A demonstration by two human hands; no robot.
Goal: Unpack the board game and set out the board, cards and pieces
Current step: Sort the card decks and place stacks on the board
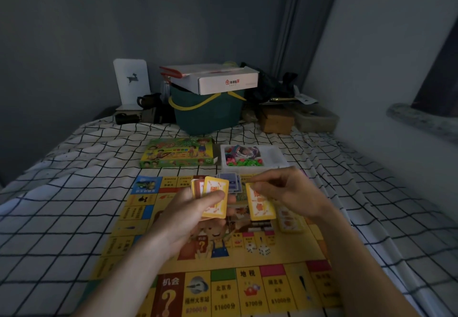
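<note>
The yellow game board point(223, 289) lies unfolded on the checked bedsheet. Above its middle, my left hand point(188, 215) grips a small stack of yellow cards point(215, 196), thumb across the top card. My right hand point(290, 190) pinches a single yellow card point(260, 204) by its upper edge, just right of the stack. A pile of yellow cards point(290, 220) lies on the board below my right hand. Blue-backed cards point(230, 180) lie behind the stack. Two white dice point(257, 248) rest on the board's centre.
The green game box point(177, 153) lies beyond the board on the left. Beside it, a white tray point(275, 154) holds coloured pieces and cards. A green bin point(208, 111) with a white carton on top stands at the bed's far end, amid clutter. A wall runs along the right.
</note>
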